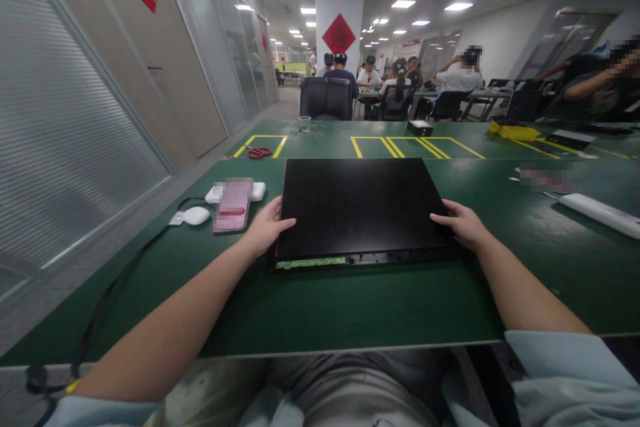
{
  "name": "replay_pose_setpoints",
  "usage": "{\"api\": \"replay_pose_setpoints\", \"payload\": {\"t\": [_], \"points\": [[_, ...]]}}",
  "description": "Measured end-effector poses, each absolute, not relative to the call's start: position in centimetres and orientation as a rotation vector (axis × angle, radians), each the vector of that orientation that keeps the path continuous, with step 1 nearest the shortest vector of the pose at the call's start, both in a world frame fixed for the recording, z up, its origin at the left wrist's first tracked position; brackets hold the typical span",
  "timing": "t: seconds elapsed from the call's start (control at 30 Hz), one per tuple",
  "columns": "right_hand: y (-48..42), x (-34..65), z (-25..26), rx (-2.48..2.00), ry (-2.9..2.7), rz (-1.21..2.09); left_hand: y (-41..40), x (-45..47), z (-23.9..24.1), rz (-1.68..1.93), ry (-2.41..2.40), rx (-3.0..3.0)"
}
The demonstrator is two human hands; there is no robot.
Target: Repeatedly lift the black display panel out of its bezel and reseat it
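Well — left grip [267,228] and right grip [461,223] pinch panel [363,207] sides; table's near edge [380,347] apart.

A loose, pale blue fabric sleeve [565,373] with a wide, straight hem and soft creases clothes the right arm; a matching pale blue cloth sleeve [107,410] shows on the left. The left hand [267,227] and right hand [465,225] are bare. Wrinkled grey cloth [373,393] covers the lap.
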State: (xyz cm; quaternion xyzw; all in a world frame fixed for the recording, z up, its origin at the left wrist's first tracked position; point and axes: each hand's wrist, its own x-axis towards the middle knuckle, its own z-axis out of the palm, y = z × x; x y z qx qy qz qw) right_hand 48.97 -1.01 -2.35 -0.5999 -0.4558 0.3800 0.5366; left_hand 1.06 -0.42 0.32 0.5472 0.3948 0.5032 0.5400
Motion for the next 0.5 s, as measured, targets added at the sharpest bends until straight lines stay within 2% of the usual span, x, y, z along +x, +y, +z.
{"api": "replay_pose_setpoints", "payload": {"t": [0.5], "points": [[-0.85,49.15,-2.56,-1.431,-1.127,0.902,-0.43,0.93,0.31,1.198,0.981,1.275]]}}
